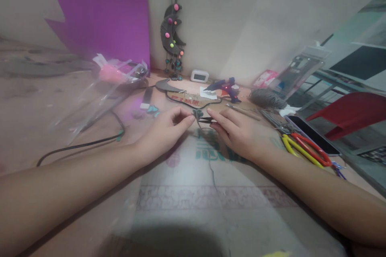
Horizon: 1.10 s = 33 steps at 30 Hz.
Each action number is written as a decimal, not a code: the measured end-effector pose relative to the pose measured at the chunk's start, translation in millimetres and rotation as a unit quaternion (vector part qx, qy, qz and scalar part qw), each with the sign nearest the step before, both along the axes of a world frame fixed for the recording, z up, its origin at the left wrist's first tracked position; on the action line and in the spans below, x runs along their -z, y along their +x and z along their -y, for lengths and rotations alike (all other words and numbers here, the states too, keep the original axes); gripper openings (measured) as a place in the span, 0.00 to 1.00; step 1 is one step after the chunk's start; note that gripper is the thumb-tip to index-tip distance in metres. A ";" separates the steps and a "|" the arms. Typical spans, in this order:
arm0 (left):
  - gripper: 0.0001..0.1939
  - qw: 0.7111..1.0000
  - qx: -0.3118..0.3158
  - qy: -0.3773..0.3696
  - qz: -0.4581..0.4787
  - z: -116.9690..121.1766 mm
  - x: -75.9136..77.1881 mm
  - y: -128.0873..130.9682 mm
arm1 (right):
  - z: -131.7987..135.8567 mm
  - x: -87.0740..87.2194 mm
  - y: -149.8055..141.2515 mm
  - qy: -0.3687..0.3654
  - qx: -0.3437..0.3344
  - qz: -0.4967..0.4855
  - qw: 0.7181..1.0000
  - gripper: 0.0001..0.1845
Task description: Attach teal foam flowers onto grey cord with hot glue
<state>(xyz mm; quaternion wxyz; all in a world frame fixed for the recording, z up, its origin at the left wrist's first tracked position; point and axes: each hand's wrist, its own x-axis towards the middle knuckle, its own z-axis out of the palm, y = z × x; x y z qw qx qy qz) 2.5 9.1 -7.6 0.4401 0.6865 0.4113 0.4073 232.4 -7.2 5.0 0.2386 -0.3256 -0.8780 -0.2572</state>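
Note:
My left hand [175,126] pinches a small dark grey flower-like piece [197,113] between thumb and fingertips. A thin grey yarn [212,172] trails from near it down over the work surface. My right hand [233,130] is closed on small black thread snips [208,120], their two narrow blades slightly apart and pointing left, close to the piece. Whether the blades touch the piece or the yarn I cannot tell. Just beyond my hands lies a brown card piece [193,101] with red lettering and a dark cord around it.
A purple glue gun [224,88], a white digital clock [199,76] and a grey yarn ball [265,99] lie toward the wall. On the right are red-and-yellow-handled scissors [301,150] and a phone [313,134]. A moon ornament [171,34] hangs behind. A black cable [87,143] curves left.

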 end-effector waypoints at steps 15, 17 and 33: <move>0.08 0.996 0.009 0.058 -0.063 5.1 -6.1 0.4 | 0.6 1.0 0.6 -0.011 0.008 0.012 1.000 0.21; 0.07 0.996 0.011 0.055 -0.072 6.2 -6.5 0.2 | 0.8 0.1 0.6 -0.008 0.012 0.018 1.000 0.21; 0.08 0.993 0.024 0.082 -0.083 6.7 -4.8 -0.2 | -1.3 -0.3 -0.4 0.040 -0.004 0.045 0.998 0.20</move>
